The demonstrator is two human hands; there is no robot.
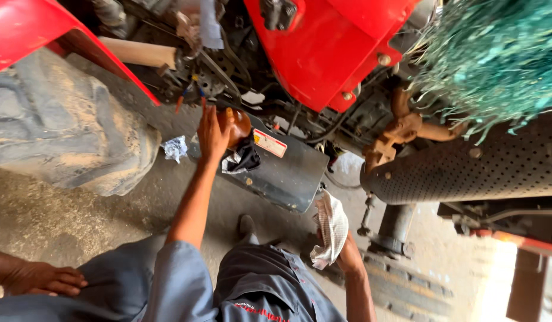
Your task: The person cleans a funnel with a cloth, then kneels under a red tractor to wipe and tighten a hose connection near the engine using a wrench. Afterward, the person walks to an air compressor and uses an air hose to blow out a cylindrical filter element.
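My left hand reaches forward and grips the side of a brown round cap. The cap sits on top of a black box with a red and white label, under a red tractor body. A black rag lies bunched just under the cap. My right hand is lower right, near the ground, shut on a white checked cloth that covers most of the hand. My shoe shows between my arms.
A large dusty tyre fills the left. A perforated black exhaust cylinder and rusty pipes sit at right, with teal fringe above. A crumpled paper lies beside the box. Another person's hand rests at lower left.
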